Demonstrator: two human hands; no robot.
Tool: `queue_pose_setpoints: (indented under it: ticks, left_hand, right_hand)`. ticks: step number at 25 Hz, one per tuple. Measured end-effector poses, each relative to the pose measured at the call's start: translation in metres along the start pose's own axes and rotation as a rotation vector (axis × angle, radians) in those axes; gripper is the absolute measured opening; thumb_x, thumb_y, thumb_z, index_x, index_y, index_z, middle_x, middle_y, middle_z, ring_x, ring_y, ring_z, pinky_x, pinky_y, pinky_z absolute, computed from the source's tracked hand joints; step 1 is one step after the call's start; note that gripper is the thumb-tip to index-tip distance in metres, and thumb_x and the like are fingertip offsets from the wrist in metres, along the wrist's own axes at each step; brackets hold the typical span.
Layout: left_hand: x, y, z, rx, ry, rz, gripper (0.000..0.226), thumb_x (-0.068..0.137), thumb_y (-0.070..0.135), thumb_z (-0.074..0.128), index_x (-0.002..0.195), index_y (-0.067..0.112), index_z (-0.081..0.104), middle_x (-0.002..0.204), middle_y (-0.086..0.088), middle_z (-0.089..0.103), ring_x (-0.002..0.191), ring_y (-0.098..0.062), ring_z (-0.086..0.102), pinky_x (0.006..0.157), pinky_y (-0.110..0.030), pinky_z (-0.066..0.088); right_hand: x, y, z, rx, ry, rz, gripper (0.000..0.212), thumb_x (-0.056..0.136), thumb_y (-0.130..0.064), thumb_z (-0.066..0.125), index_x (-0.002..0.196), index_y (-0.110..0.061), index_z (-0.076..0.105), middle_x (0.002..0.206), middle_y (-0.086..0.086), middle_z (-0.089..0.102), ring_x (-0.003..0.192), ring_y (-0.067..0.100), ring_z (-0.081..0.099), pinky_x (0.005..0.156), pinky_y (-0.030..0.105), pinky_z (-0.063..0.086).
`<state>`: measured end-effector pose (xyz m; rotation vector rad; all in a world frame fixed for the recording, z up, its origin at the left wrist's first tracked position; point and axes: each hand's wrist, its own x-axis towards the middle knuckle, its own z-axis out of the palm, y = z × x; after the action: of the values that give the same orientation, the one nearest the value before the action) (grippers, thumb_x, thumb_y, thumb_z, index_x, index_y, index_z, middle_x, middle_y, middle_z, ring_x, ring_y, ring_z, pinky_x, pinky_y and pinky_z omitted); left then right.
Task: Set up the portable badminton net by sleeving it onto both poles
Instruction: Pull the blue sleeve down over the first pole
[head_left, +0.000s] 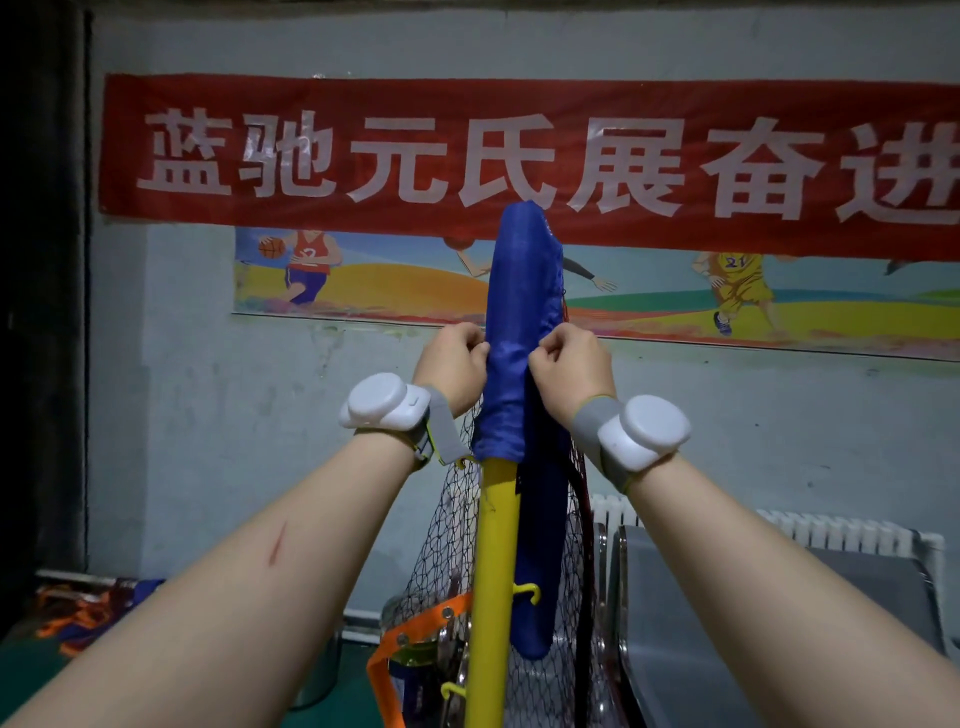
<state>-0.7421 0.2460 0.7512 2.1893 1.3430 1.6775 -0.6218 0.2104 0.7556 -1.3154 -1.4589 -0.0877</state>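
Pinching the blue sleeve (511, 322) from both sides: left hand (452, 364) on its left edge, right hand (569, 364) on its right edge, fingers of both curled tight into the cloth, high on the yellow pole (493, 545). Drawn over the top of the pole, bunched hem partway down, bare yellow shaft below. Hanging just right of the pole, a second long blue fold. Draped around the pole lower down, dark netting (441, 545), with a yellow hook (527, 592) sticking out to the right. Strapped at each wrist, a white wrist band (384, 400). Left of the pole near its lower end, an orange strap (415, 623). Behind the pole on the wall, a red banner (519, 150) with white characters above a basketball poster (363, 275). Low to the right of the pole, a white radiator (831, 525).
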Motion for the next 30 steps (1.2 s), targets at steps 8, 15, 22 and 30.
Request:
queue_pose_setpoints:
  ticks: [8, 15, 22, 30]
  left_hand:
    - [-0.027, -0.022, 0.008, 0.143, -0.160, -0.003, 0.015, 0.091, 0.011, 0.045, 0.081, 0.009, 0.055, 0.091, -0.022, 0.065, 0.088, -0.038, 0.058, 0.076, -0.037, 0.045]
    - [-0.034, -0.022, 0.004, 0.055, -0.243, -0.172, 0.026, 0.088, 0.006, 0.045, 0.064, 0.014, 0.050, 0.074, -0.015, 0.057, 0.076, -0.028, 0.051, 0.069, -0.025, 0.039]
    - [-0.001, -0.004, -0.002, -0.160, -0.022, -0.060, 0.014, 0.090, 0.013, 0.050, 0.081, 0.007, 0.059, 0.081, -0.019, 0.060, 0.078, -0.031, 0.055, 0.083, -0.035, 0.048]
    - [-0.004, -0.013, 0.003, -0.107, 0.033, -0.032, 0.020, 0.089, 0.011, 0.052, 0.069, 0.008, 0.054, 0.073, -0.014, 0.058, 0.076, -0.034, 0.060, 0.079, -0.038, 0.050]
  right_hand:
    - [-0.028, 0.015, 0.010, -0.040, -0.044, 0.073, 0.029, 0.075, -0.013, 0.057, 0.053, -0.017, 0.039, 0.070, 0.008, 0.054, 0.073, 0.029, 0.052, 0.068, 0.032, 0.044]
    - [-0.039, 0.016, 0.008, -0.138, -0.153, 0.098, 0.025, 0.078, -0.022, 0.054, 0.058, -0.017, 0.039, 0.075, 0.007, 0.056, 0.081, 0.031, 0.054, 0.069, 0.033, 0.042]
    - [-0.009, -0.005, -0.002, -0.047, -0.021, 0.038, 0.019, 0.088, -0.024, 0.048, 0.095, -0.010, 0.059, 0.100, 0.013, 0.065, 0.095, 0.033, 0.056, 0.077, 0.033, 0.041]
    - [-0.026, 0.016, 0.011, -0.054, -0.058, 0.088, 0.014, 0.087, -0.019, 0.047, 0.080, -0.012, 0.057, 0.097, 0.018, 0.067, 0.095, 0.036, 0.058, 0.079, 0.035, 0.044]
